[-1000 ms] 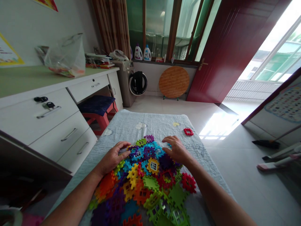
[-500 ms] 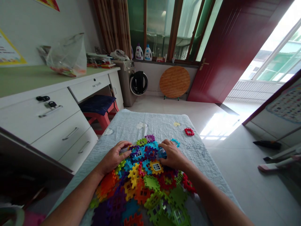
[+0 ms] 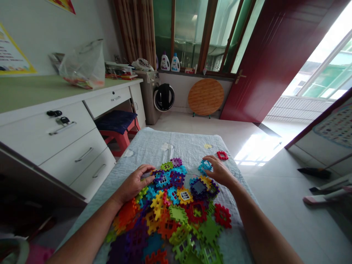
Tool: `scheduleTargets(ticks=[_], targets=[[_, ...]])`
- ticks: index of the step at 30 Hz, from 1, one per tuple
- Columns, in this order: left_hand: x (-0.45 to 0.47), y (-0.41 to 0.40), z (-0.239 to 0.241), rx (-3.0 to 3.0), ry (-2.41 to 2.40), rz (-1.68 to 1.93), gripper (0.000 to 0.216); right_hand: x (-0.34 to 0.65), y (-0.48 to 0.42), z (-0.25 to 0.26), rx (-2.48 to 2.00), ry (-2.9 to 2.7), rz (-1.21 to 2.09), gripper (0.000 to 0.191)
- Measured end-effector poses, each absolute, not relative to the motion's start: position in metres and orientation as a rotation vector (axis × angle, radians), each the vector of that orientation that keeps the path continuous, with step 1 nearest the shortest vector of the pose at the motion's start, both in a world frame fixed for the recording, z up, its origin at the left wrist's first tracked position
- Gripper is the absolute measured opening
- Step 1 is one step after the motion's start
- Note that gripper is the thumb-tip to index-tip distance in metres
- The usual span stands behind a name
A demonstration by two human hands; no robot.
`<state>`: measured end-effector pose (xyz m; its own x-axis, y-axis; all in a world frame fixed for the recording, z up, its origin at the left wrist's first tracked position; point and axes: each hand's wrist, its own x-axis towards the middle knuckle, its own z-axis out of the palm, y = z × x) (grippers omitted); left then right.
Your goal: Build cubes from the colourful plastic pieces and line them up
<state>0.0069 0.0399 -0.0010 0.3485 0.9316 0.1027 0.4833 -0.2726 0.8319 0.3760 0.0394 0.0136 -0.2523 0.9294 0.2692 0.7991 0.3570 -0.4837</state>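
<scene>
We've got one red piece (image 3: 222, 155) apart right of centre, right hand (image 3: 220, 173) pinching a blue piece (image 3: 204, 167), left hand (image 3: 134, 186) grip unclear, main pile (image 3: 178, 213) left bottom-centre.

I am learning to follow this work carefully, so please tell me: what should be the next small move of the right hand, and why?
Perhaps the right hand should gently let the light-blue plastic stay there and draw back: the plastic seems to lie on the cloth, apart from the pile and near a lone red frame.
</scene>
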Motion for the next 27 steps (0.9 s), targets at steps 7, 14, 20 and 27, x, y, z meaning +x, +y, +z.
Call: scheduleTargets(ticks=[7,14,20,27], targets=[[0.007,0.040,-0.003,1.828,1.224,0.830,0.040,0.369,0.038,0.008,-1.511,-2.183,0.417,0.039],[0.005,0.041,-0.003,1.687,1.233,0.857,0.043,0.367,0.039,-0.001,-1.748,-2.074,0.222,0.046],[0.006,0.041,-0.004,1.712,1.229,0.830,0.039,0.362,0.036,0.000,-1.813,-2.105,0.168,0.045],[0.006,0.041,-0.006,1.674,1.231,0.815,0.040,0.361,0.034,0.005,-1.862,-2.123,0.155,0.043]])
